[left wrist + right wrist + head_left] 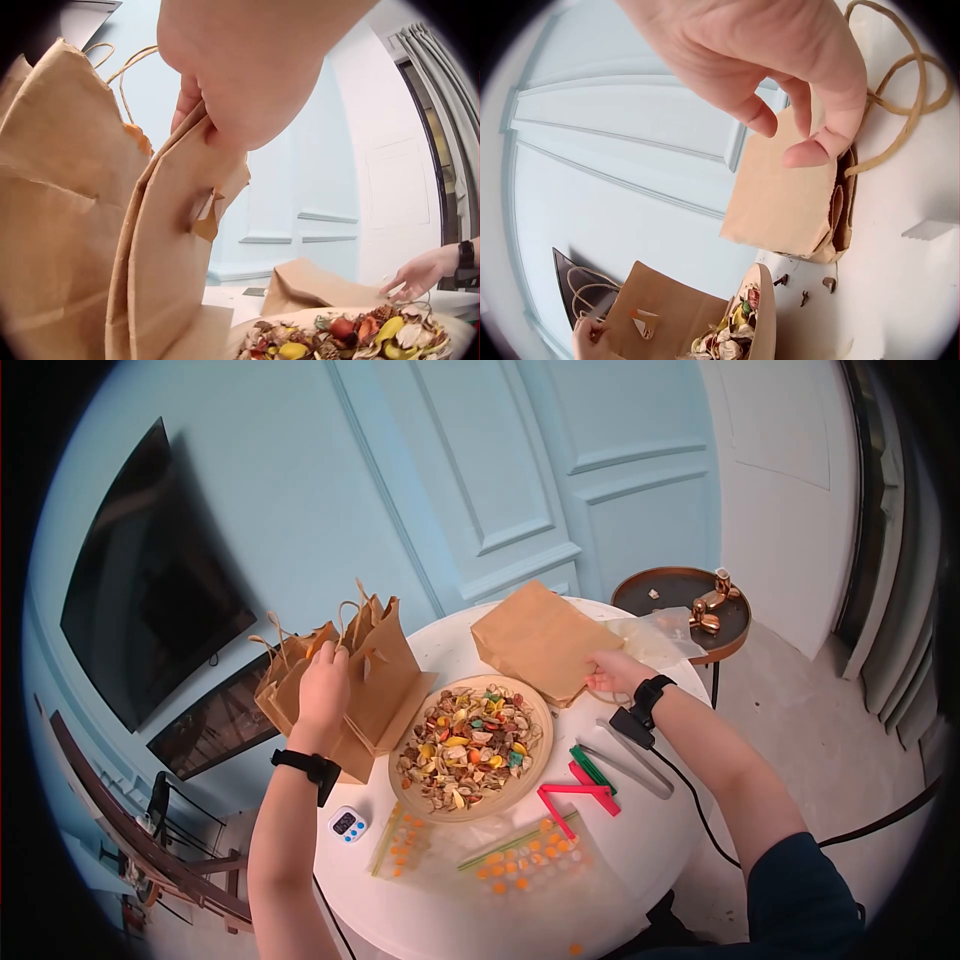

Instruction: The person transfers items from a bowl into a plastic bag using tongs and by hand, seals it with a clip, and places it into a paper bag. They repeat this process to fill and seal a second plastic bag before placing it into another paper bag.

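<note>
My left hand (325, 685) pinches the top edge of a standing brown paper bag (385, 660); in the left wrist view the hand (240, 82) comes down over the bag's folded side (176, 225). Another standing bag (60, 202) is beside it. Over the handle end of a brown bag lying flat (540, 640) is my right hand (620, 672). Its fingers are loosely bent and apart in the right wrist view, the hand (780, 82) close to the flat bag's edge (780, 180); whether they touch it, I cannot tell. Between the bags sits a round tray (545, 745) of potpourri.
Nearer on the white table (350, 900) are a timer (347, 825), zip bags with orange pieces (530, 860), a green clip (594, 768), pink clips (595, 790) and metal tongs (630, 760). Clear plastic (660, 640) lies at the back right, near a side table (640, 597) with figurines.
</note>
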Demonstrator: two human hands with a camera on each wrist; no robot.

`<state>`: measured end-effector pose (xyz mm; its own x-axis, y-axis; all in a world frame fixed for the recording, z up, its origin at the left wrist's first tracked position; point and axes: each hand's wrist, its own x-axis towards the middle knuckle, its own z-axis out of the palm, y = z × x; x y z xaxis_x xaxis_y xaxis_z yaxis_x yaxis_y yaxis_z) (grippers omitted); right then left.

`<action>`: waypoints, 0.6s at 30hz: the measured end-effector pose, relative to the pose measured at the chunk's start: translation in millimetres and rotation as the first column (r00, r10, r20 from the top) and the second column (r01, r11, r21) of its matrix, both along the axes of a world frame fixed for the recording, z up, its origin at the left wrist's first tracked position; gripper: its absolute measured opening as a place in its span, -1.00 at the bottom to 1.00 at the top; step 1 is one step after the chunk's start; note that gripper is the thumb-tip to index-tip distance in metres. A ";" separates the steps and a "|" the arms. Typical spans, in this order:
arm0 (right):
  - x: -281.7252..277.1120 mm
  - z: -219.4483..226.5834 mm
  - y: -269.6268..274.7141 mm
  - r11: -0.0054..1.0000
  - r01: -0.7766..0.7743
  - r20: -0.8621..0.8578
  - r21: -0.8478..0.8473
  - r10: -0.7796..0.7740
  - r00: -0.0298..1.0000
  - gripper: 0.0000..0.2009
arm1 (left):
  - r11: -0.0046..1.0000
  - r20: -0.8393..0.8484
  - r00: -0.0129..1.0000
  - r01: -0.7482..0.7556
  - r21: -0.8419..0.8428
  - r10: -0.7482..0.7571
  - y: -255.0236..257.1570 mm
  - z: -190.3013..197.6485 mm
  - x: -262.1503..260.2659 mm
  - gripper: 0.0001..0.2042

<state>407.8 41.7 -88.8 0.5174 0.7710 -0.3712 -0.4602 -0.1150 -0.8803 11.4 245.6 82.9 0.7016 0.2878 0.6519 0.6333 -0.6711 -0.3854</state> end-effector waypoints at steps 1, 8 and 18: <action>3.2 -2.7 2.6 1.000 0.000 0.002 0.000 0.000 1.000 -0.75 | 1.000 0.007 1.000 -0.006 0.016 0.006 1.3 -0.6 0.0 -0.88; 6.9 12.6 7.5 0.994 -0.003 0.078 0.106 -0.005 0.997 -0.85 | 0.996 -0.107 0.993 0.061 0.065 -0.053 6.9 -11.4 9.4 -0.84; -13.7 133.2 10.6 0.959 -0.049 0.397 0.281 -0.070 0.915 -0.66 | 0.965 0.069 0.963 0.259 0.040 -0.261 -31.5 0.6 15.1 -0.58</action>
